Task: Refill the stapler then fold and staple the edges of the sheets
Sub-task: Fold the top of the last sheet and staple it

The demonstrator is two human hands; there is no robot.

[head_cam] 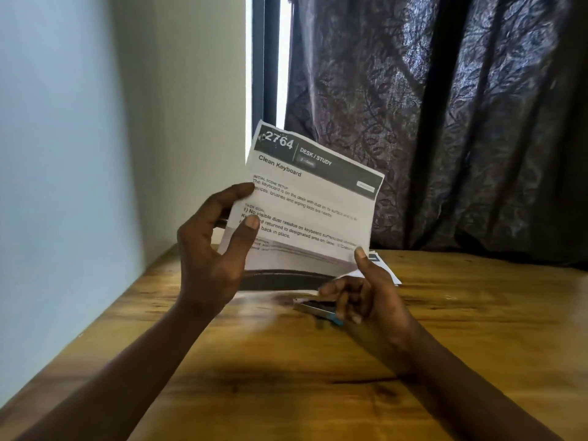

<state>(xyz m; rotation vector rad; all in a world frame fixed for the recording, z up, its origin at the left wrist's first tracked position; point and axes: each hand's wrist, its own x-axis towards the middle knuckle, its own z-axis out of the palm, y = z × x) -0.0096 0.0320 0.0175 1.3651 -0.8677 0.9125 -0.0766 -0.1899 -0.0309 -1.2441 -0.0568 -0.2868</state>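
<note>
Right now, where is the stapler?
In the head view the stapler is just right of centre, low at the wooden table, under the curled right hand and below the printed sheet.

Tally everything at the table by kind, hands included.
Hands: 2, left hand and right hand
Staplers: 1, the stapler
Paper: 2, printed sheet held up, papers lying flat
Total: 5
</note>
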